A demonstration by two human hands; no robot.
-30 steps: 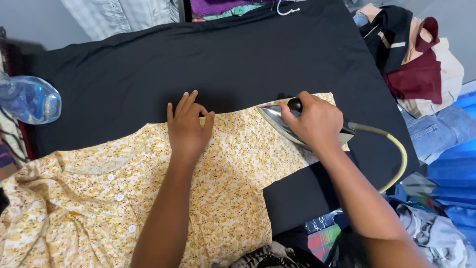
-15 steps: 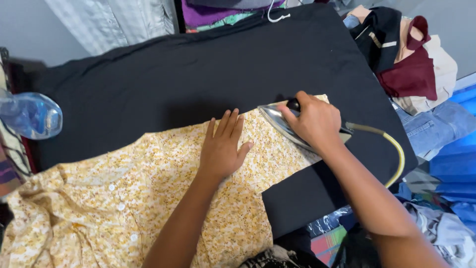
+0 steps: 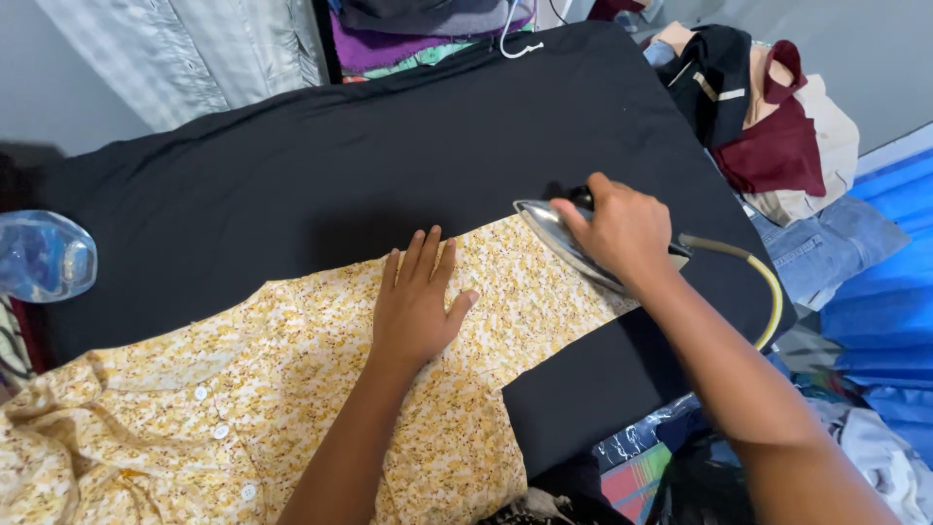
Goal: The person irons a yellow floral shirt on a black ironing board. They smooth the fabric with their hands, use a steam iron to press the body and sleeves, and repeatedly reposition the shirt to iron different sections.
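Note:
A yellow floral shirt (image 3: 243,389) with white buttons lies spread over a black-covered ironing surface (image 3: 321,165). My left hand (image 3: 416,303) rests flat on the cloth, fingers apart, pressing it down near the shirt's upper edge. My right hand (image 3: 622,231) grips the handle of a clothes iron (image 3: 554,233), whose shiny soleplate tilts on the shirt's right end, just right of my left hand. A yellowish cord (image 3: 763,287) curves away from the iron's rear.
A clear plastic water bottle (image 3: 44,255) lies at the left edge. Heaped clothes (image 3: 777,146) sit to the right, folded garments (image 3: 418,29) at the far edge, and blue fabric (image 3: 884,292) on the floor at right.
My left hand has slid right along the shirt toward the iron and flattened out. The iron has stayed in my right hand at the shirt's right end.

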